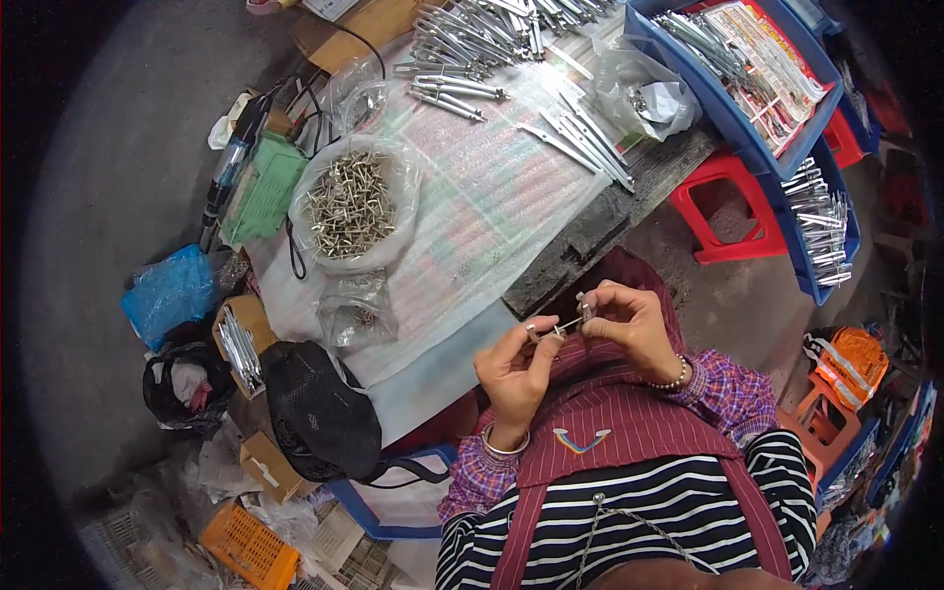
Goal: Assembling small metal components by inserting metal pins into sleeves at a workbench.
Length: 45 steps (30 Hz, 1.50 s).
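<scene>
black-and-white striped fabric top [536, 497] sits nearest, under a maroon pinstriped cloth apron [669, 423]. the thin silver metal pin [571, 324] could drop if a fingertip pinch loosens; it bridges the left hand [513, 376] and right hand [631, 329], each pinching narrowly near one end.

A small assembly wkshop is indicated: a wooden workbench [590, 231] is covered w/ padded sheeting [472, 187] & piled w/ silver metal pcs [467, 44]; a plastic bag [404, 192] is filled w/ small headed fasteners [351, 205]; a probable elec. screwdriver [231, 162] is kept alongside; more metal pcs are stored in blue plastic bins [723, 123]; a red plastic stool [762, 211] & bare grey floor [128, 128] are also seen.
</scene>
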Each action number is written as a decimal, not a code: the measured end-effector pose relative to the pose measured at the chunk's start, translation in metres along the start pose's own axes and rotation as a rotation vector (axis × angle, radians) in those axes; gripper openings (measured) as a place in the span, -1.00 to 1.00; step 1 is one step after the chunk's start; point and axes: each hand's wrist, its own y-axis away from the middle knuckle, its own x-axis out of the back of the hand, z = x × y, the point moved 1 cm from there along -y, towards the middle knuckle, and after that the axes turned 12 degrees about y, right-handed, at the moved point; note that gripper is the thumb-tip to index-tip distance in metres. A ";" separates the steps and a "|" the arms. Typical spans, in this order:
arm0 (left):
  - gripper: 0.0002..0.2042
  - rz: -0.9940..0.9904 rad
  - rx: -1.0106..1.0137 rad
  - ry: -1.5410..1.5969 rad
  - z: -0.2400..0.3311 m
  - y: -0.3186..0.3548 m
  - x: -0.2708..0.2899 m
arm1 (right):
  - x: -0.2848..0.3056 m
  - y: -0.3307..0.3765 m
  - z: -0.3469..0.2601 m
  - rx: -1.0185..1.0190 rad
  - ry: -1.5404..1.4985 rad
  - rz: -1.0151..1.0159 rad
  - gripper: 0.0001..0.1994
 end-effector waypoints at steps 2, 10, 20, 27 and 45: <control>-0.86 0.008 -0.035 -0.074 0.000 0.000 0.000 | -0.004 0.001 -0.003 -0.109 -0.147 -0.022 -0.88; -0.86 0.006 -0.078 -0.090 -0.005 0.000 0.000 | -0.002 -0.001 -0.002 -0.112 -0.205 -0.029 -0.87; -0.86 -0.018 0.045 0.060 -0.005 -0.001 -0.008 | -0.006 0.002 0.000 0.024 0.043 -0.028 -0.87; -0.76 -0.064 0.134 0.388 -0.019 -0.005 -0.001 | -0.008 0.001 0.002 -0.243 -0.292 -0.005 -0.85; -0.90 0.055 0.041 0.178 -0.016 0.003 -0.005 | -0.009 0.003 0.003 0.092 0.064 -0.001 -0.83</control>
